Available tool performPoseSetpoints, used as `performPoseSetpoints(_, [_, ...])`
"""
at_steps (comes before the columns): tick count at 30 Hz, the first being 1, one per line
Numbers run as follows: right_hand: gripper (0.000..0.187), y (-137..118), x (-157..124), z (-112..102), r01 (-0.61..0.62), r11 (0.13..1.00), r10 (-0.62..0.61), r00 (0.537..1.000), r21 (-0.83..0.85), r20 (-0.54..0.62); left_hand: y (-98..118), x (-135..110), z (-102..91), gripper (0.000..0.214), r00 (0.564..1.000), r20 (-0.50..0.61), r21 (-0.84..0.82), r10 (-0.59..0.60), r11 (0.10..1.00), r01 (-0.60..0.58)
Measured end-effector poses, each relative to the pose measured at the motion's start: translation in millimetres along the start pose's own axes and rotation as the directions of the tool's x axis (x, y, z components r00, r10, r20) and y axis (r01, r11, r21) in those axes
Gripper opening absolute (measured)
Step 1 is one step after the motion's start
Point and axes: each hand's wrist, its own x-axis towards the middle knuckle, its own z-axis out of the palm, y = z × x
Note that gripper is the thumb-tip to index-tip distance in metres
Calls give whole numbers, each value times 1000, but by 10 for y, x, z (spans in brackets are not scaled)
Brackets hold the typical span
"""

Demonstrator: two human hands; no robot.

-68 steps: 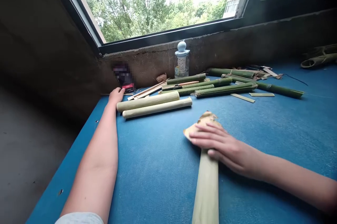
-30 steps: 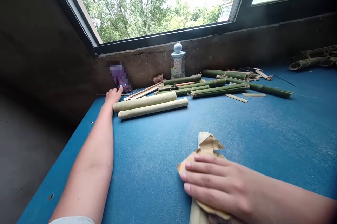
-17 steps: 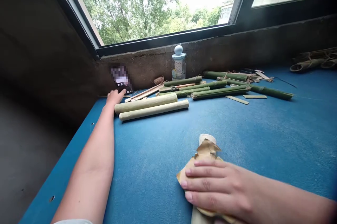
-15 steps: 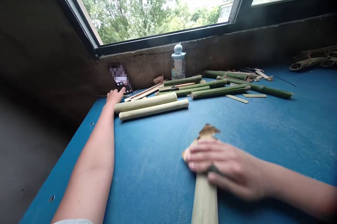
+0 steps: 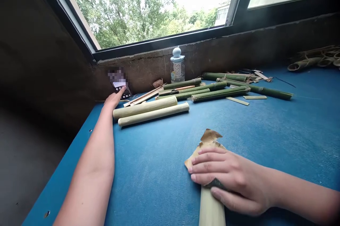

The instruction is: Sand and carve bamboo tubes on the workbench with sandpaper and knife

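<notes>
The hands lie well apart: the right hand [image 5: 230,181] clamps torn sandpaper [image 5: 204,148] onto a pale bamboo strip [image 5: 211,212], while the open left hand [image 5: 113,100] reaches beside a phone [image 5: 120,89].

The phone [image 5: 118,86] at the surface's [image 5: 278,141] far left corner has its screen blurred. The pale bamboo strip [image 5: 211,210] runs off the bottom edge, partly hidden by the right hand [image 5: 233,180] and torn tan sheet [image 5: 205,144]. Curled bamboo pieces [image 5: 313,61] are cut off at the right edge.

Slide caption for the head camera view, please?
Right hand presses torn sandpaper onto a peeled bamboo tube on a blue table.
</notes>
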Motion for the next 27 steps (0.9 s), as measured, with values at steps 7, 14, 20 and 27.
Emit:
performPoseSetpoints(7, [42,-210,91,-210,71,997,-66,947,-5,316,-123,-56,-45,36,990,139,-172,3,985,21])
performPoseSetpoints(14, [39,-111,-2,-88,-223,970,230,970,-92,79,-134,-95,-109,34,990,138,-187,6,982,20])
performPoseSetpoints(20, [41,-109,22,-146,-134,991,129,976,14,177,-115,-123,-111,33,994,113,-186,16,983,5])
performPoseSetpoints(27, [44,-48,-56,11,-97,993,86,985,71,149,-86,-85,-99,36,993,114,-117,2,993,11])
